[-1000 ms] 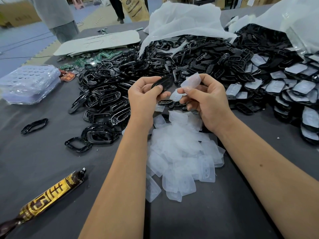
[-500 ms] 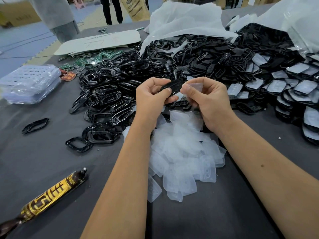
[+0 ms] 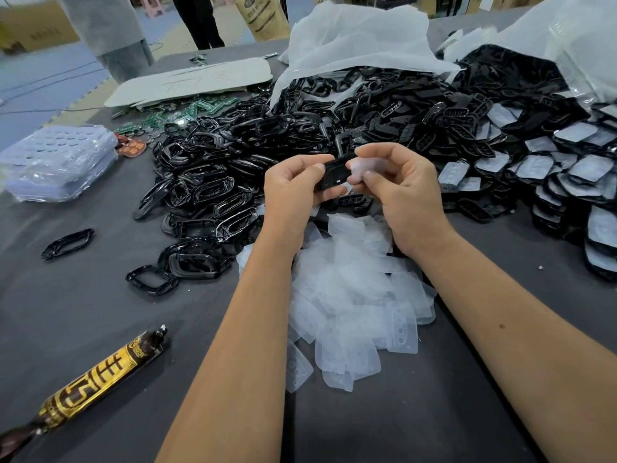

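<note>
My left hand (image 3: 293, 188) grips a small black plastic shell (image 3: 334, 173) between thumb and fingers, above the table's middle. My right hand (image 3: 404, 192) pinches a translucent white rubber pad (image 3: 369, 167) against the right side of that shell. Both hands meet over a heap of the same translucent pads (image 3: 350, 295) lying on the dark grey table (image 3: 83, 312). How far the pad sits inside the shell is hidden by my fingers.
A big pile of black plastic frames and shells (image 3: 267, 145) spreads behind my hands, with pad-fitted shells (image 3: 567, 168) stacked at the right. White bags (image 3: 350, 38), a wrapped tray stack (image 3: 56, 158), green circuit boards (image 3: 187, 110), a gold-black tube (image 3: 96, 385) and people's legs (image 3: 113, 35) surround them.
My hands have come together: the pad that my right hand held up apart from the shell now lies pressed against it. Both hands drifted slightly right.
</note>
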Motion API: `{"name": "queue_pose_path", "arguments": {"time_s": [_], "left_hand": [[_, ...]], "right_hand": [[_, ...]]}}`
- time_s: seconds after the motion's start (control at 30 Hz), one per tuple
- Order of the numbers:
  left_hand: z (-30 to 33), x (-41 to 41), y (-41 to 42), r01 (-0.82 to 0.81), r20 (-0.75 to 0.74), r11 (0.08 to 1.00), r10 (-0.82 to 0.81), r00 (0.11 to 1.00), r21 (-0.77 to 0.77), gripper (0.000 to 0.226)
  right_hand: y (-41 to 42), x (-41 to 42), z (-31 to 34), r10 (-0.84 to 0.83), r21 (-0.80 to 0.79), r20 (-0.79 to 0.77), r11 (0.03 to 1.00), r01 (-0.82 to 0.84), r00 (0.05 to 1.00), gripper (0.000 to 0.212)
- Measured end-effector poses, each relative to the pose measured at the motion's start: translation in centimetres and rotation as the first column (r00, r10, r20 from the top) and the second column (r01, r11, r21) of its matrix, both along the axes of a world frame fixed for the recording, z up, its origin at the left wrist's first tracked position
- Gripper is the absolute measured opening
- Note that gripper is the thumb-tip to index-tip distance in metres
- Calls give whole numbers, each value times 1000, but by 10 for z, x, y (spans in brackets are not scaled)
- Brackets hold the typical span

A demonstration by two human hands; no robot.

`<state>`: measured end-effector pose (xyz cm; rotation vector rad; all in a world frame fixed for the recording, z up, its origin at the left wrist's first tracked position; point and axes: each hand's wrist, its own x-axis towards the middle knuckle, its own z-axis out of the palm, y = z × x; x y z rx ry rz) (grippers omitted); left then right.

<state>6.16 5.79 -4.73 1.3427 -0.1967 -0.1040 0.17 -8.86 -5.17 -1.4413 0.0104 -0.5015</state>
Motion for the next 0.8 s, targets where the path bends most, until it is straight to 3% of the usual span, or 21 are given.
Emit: {"name": "queue_pose_path", "arguments": {"time_s": [0.13, 0.23, 0.37, 0.6, 0.8], "left_hand": [[2, -1, -2, -3, -37, 1000, 3, 999, -14, 32], [1, -2, -3, 45, -35, 999, -45, 998, 12, 32], [1, -4, -3, 110, -27, 994, -109, 994, 7, 36], [1, -5, -5, 120, -27, 993, -119, 992, 15, 33], [0, -5, -4, 94, -13, 995, -94, 995, 44, 25]], "right_hand": [[1, -1, 0, -15, -15, 44, 1000, 15, 999, 29], [2, 0, -1, -29, -106, 55, 994, 35, 998, 17], [2, 1, -2, -48, -214, 82, 975, 65, 995, 17], [4, -1, -2, -259, -389, 98, 879, 277, 961, 11], [7, -1, -1, -315, -486, 136, 805, 340, 939, 8]]}}
